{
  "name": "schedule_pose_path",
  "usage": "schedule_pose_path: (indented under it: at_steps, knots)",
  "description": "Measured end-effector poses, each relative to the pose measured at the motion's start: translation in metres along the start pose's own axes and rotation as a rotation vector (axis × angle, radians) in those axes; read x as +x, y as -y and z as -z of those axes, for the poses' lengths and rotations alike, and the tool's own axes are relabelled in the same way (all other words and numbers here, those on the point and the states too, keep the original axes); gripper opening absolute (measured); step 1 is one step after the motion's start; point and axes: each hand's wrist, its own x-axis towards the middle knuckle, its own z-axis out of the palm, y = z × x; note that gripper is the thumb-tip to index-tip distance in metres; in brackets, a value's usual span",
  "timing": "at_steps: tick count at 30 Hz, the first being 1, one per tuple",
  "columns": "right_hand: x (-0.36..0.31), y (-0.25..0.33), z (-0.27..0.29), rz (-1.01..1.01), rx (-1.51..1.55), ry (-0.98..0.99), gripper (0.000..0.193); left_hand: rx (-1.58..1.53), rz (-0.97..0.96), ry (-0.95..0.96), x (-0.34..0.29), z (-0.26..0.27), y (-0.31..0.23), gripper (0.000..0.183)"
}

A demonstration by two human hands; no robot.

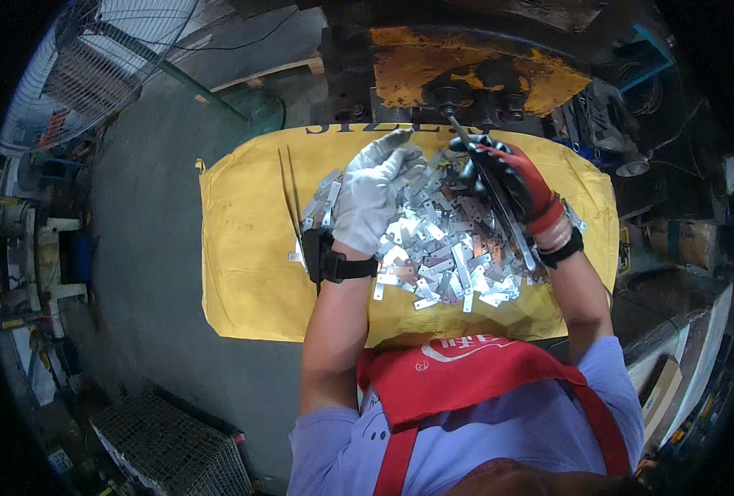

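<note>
My left hand [375, 194], in a white glove, is above the left side of a pile of small flat metal strips [433, 248] with holes in them. Its index finger points forward and the other fingers curl loosely; I see nothing held between them. A red and black glove covers my right hand [512, 182], whose fingers are closed round a long thin dark metal tool [499, 202]. The tool slants over the pile's right side. Two thin dark prongs [291, 190] extend beside my left wrist. Each wrist wears a black strap.
The strips lie on a yellow cloth [247, 273] with dark lettering at its far edge. Beyond it stands worn yellow machinery [466, 70] with bolts. A caged fan [94, 66] is at the far left, a wire basket [173, 446] at the near left.
</note>
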Motion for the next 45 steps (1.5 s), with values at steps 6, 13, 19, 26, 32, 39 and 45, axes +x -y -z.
schedule_pose_path:
  at_steps: [6,13,19,26,32,39,45]
  knots:
    - [-0.036,-0.009,-0.026,-0.062,0.043,-0.053,0.030,0.154,0.025,-0.059,-0.001,0.004,-0.006,0.020]
    - [-0.042,-0.030,-0.028,-0.016,-0.164,-0.143,0.030,0.123,0.008,-0.066,-0.005,0.000,-0.007,0.015]
    - [-0.039,-0.018,-0.035,-0.051,-0.237,-0.025,0.028,0.201,0.009,-0.011,-0.006,0.001,-0.007,0.015]
    - [-0.040,-0.023,-0.030,-0.029,-0.269,-0.036,0.028,0.167,0.008,-0.046,-0.005,0.001,-0.009,0.015]
    - [-0.038,-0.028,-0.024,-0.059,-0.251,-0.092,0.027,0.264,-0.040,-0.005,-0.005,-0.003,-0.005,0.021]
    - [-0.018,-0.013,-0.007,0.105,0.107,-0.132,0.023,0.201,0.003,-0.010,-0.008,-0.006,-0.009,0.026]
    - [0.003,-0.014,0.020,0.102,-0.232,-0.046,0.026,0.292,-0.007,-0.022,-0.007,-0.008,-0.008,0.028]
